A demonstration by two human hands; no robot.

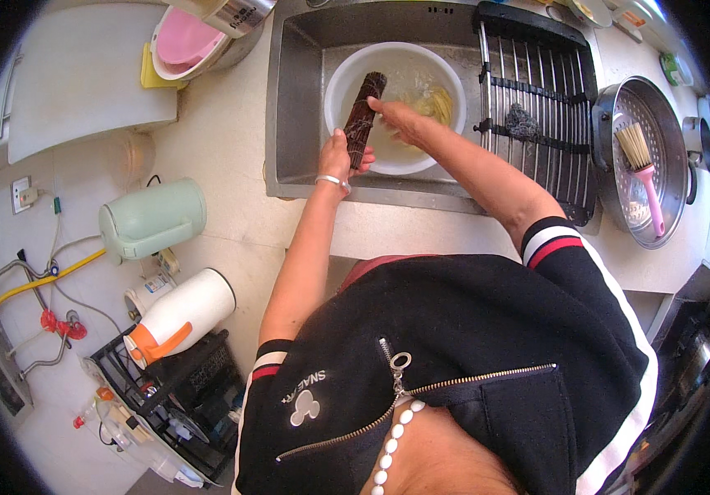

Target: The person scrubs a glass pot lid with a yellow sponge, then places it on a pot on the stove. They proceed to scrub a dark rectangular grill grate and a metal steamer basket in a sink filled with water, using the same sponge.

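My left hand point(334, 156) holds the lower end of a dark brown rolled slat mat point(361, 122), bound with thin cords. It is tilted over a white plastic basin point(333, 80), which stands in the stainless-steel sink point(299, 124). My right hand point(399, 119) reaches across the basin, a digit against the roll's upper part. Its other fingers are bent and slightly blurred, so I cannot tell whether it grips the roll. Water fills part of the basin, and pale yellow pieces point(437, 106) lie at its right side, partly hidden by my right arm.
A black-framed draining rack point(556, 145) covers the sink's right part, with a steel-wool scrubber point(521, 121) on it. Right of it, a perforated steamer pan point(630, 204) holds a pink-handled brush point(646, 179). A green kettle point(154, 218) and white vacuum jug point(197, 309) stand left.
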